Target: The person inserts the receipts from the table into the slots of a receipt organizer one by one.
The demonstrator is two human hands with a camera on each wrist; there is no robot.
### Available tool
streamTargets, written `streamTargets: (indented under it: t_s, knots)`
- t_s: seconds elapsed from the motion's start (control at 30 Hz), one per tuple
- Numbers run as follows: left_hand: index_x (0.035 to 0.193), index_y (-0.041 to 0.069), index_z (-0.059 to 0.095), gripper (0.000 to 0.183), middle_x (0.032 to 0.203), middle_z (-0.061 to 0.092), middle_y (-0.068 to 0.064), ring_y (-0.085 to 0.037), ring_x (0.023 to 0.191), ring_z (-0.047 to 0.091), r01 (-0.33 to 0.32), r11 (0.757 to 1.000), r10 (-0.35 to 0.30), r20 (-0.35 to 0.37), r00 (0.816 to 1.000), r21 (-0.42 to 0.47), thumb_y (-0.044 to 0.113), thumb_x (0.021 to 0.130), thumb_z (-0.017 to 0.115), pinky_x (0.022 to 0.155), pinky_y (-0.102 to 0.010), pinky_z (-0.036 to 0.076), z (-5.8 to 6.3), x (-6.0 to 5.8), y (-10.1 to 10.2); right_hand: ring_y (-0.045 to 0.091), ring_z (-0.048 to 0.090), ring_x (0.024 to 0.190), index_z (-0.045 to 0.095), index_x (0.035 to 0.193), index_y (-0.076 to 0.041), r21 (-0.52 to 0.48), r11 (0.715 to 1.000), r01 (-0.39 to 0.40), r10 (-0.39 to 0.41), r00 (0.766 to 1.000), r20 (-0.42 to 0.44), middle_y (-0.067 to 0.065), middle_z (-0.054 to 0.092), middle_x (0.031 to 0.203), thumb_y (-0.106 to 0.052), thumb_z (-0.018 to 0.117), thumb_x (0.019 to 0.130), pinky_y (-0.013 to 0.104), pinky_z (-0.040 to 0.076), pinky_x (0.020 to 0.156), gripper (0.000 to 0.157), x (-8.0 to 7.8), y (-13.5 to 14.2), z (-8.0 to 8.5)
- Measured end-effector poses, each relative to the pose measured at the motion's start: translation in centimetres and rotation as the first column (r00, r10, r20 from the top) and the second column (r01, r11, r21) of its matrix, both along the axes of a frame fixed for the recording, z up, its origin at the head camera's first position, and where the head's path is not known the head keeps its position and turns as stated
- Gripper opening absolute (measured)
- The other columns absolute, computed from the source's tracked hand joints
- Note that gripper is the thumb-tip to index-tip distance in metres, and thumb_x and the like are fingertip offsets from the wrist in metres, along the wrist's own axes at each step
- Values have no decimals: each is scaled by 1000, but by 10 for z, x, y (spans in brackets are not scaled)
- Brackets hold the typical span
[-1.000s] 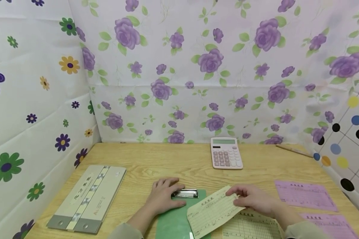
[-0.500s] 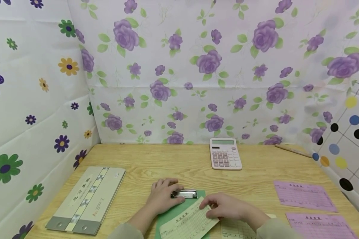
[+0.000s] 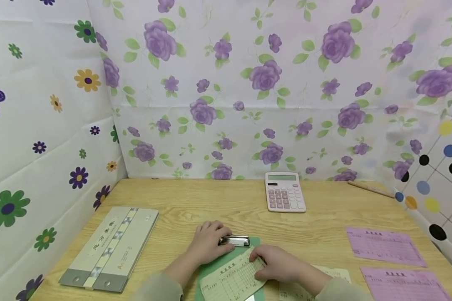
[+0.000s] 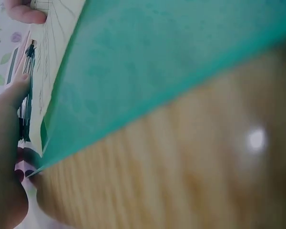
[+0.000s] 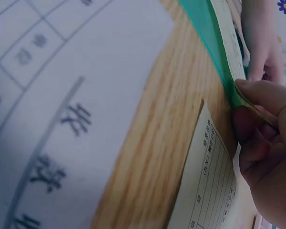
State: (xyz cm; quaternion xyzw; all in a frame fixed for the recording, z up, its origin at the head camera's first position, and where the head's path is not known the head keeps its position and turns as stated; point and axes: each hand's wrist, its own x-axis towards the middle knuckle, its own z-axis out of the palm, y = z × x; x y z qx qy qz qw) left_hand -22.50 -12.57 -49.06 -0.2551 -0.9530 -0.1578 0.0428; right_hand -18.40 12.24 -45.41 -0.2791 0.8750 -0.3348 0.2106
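A green clipboard (image 3: 211,267) lies at the front of the table, its metal clip (image 3: 236,240) at the far end. My left hand (image 3: 207,244) rests by that clip's left side, thumb laid against it. Over the board, my right hand (image 3: 278,265) pinches a pale yellow printed slip (image 3: 229,278) by its right edge, between thumb and fingers. The slip lies tilted across the board, below the clip. In the right wrist view, thumb and fingertips of the right hand (image 5: 271,129) meet on the slip's edge. More yellow paper (image 3: 335,274) is partly hidden beneath my right forearm.
Two pink slips (image 3: 386,246) lie at the right. A pink calculator (image 3: 285,192) stands back near the flowered cloth, with a brown pen-like stick (image 3: 371,189) at the far right. On the left lies a cream and grey packet (image 3: 111,248).
My right hand has carried the yellow slip leftward and down onto the clipboard, then shifted it slightly toward the clip. The left hand has stayed by the clip.
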Motion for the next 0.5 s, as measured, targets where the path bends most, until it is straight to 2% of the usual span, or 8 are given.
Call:
streamTargets:
  t_s: [0.17,0.3,0.5]
  knots:
    - [114,24,62,41,113,54,7,-15,100,45,62,998,-63,-43,997,-16,54,87,57,87,-41,34,3,-2,1,9,52,96,62,103,-14,38,999,16,-13,998,-58,-4,60,107,-19,75,76,37,44,88,30,4,-5,2]
    - [111,19,61,37,109,55,6,-15,96,46,125,992,-127,-93,988,-31,48,89,57,89,-40,36,7,-2,1,14,55,99,62,104,-13,71,997,21,-13,993,-114,-2,60,105,-19,75,76,39,44,89,32,7,-6,3]
    - [107,14,60,31,102,54,3,-15,94,48,183,982,-188,-138,972,-47,40,92,57,90,-39,37,8,-2,2,22,55,108,62,107,-12,85,996,30,-20,993,-116,0,61,109,-21,75,78,42,44,92,32,8,-6,1]
